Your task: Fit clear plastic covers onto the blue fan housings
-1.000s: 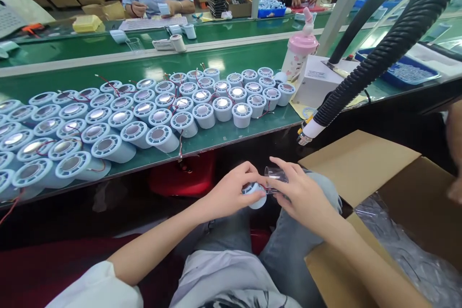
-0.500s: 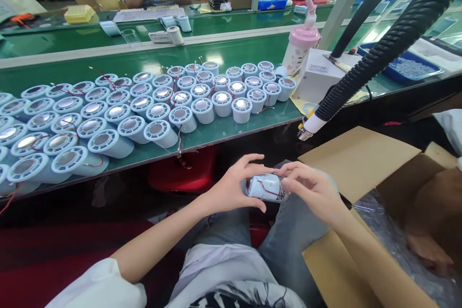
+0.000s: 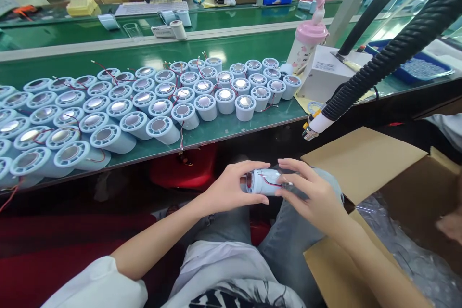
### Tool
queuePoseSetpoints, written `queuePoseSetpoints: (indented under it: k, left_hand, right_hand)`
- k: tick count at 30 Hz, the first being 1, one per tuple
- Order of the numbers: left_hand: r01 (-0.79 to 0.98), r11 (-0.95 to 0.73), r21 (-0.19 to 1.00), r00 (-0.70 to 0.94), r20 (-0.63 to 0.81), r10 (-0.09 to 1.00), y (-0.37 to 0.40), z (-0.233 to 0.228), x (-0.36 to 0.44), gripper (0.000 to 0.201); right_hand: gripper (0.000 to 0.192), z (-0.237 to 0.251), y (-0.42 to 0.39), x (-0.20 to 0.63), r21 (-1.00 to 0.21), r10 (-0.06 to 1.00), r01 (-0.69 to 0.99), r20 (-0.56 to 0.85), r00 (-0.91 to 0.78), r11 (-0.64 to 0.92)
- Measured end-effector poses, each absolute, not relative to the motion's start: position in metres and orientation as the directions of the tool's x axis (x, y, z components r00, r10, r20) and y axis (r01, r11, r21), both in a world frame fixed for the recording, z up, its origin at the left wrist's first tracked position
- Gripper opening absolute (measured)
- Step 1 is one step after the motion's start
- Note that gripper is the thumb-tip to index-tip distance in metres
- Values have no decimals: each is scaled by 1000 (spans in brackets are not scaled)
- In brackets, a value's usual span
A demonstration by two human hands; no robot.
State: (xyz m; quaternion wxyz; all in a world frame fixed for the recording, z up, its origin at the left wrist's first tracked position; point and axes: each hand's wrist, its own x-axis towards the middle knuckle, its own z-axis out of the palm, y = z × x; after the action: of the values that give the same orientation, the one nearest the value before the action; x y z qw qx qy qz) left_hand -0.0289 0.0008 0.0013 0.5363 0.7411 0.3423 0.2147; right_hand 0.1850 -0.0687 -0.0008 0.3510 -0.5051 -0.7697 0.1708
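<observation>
Above my lap, a light-blue cylindrical housing (image 3: pixel 265 184) lies on its side between my two hands, with a thin dark red wire along it. My left hand (image 3: pixel 236 185) grips its left end, thumb below and fingers above. At the other end, my right hand (image 3: pixel 306 187) has its fingers curled around the housing's edge near the wire. Something clear, like plastic film, shows near the right fingertips; its shape is hard to make out. Many similar blue housings (image 3: pixel 159 127) with round grey ends and loose wires stand in rows on the green bench (image 3: pixel 231 130).
An open cardboard box (image 3: pixel 364 161) with clear plastic bags (image 3: pixel 404 250) is at my right. A black ribbed hose (image 3: pixel 390 53) hangs over the bench beside a white box (image 3: pixel 321 77) and a pink-lidded bottle (image 3: pixel 310 33). Two people work across the bench.
The clear plastic around the housing's right end shows less now. My right fingers have spread and shifted slightly along it. The person's hand in the cardboard box has moved right.
</observation>
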Motion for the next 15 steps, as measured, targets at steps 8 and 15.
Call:
queuePoseSetpoints:
  k: [8,15]
  left_hand:
    - [311,-380,871,679,76,730,4,-3,-30,67]
    - [325,-236,916,691,-60,720,4,-8,-21,68]
  right_hand:
    - [13,-1,-71,170,-763,969,601,148,-196,238]
    - [26,-5,-67,175,-968,981,245,-97,-167,-54]
